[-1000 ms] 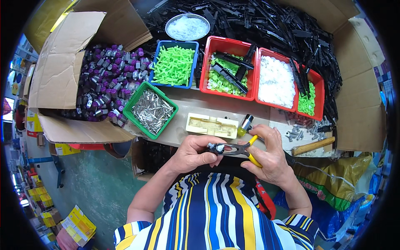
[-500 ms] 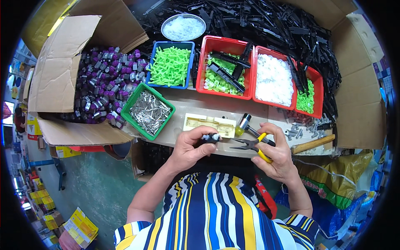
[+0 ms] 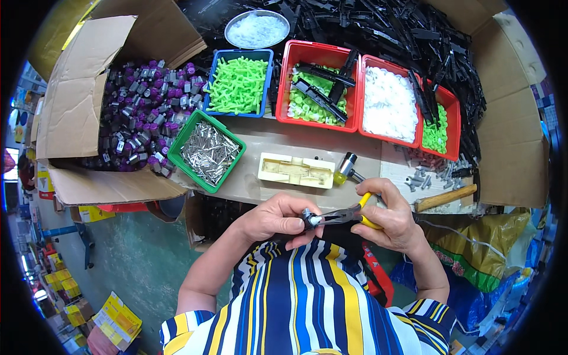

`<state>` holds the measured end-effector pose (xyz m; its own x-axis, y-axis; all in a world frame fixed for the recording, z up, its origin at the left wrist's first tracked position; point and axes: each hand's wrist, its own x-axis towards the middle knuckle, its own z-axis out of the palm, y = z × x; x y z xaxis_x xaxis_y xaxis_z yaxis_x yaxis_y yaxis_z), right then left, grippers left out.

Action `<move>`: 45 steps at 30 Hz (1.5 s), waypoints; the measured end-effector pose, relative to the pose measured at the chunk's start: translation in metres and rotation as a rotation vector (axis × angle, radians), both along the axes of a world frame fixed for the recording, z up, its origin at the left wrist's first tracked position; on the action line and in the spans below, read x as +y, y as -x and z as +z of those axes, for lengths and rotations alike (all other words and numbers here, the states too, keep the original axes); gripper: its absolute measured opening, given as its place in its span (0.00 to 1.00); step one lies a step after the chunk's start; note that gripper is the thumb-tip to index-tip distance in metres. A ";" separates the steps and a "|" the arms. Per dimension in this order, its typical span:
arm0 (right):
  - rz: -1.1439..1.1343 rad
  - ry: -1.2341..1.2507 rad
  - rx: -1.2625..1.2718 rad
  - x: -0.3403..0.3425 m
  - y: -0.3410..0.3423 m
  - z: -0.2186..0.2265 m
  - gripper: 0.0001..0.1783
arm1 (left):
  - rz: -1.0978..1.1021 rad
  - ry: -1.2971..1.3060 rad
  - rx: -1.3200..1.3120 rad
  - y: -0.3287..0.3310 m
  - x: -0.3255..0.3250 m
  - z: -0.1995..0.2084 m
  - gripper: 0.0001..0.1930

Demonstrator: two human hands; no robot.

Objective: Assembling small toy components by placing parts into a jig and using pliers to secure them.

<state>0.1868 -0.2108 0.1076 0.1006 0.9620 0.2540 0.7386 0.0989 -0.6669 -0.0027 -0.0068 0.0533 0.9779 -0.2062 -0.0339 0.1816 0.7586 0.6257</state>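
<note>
At the edge of the table, the left hand pinches a dark part; the right hand grips pliers, with narrow room before the cream tray.

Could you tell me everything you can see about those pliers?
The pliers have a tapering, grey metal-looking nose and yellow, plastic-looking handles, partly hidden by the right hand gripping them. The nose points toward the left hand, its tips at the whitish end of a small dark part held there; whether they clamp it, I can't tell. They're nearer the person than the cream tray.
</note>
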 end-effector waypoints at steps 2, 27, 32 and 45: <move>0.012 -0.006 0.026 0.001 0.001 -0.001 0.17 | -0.063 0.065 0.007 0.000 0.000 0.001 0.22; -0.148 0.148 -0.332 -0.008 0.029 0.007 0.18 | 0.603 -1.170 -0.242 -0.002 -0.008 0.014 0.14; -0.243 0.137 -0.441 -0.008 0.027 0.010 0.22 | 0.632 -1.017 -0.243 -0.005 -0.009 0.013 0.14; -0.241 0.166 -0.510 -0.001 0.030 0.000 0.37 | 0.634 -1.107 -0.364 -0.011 -0.010 0.015 0.15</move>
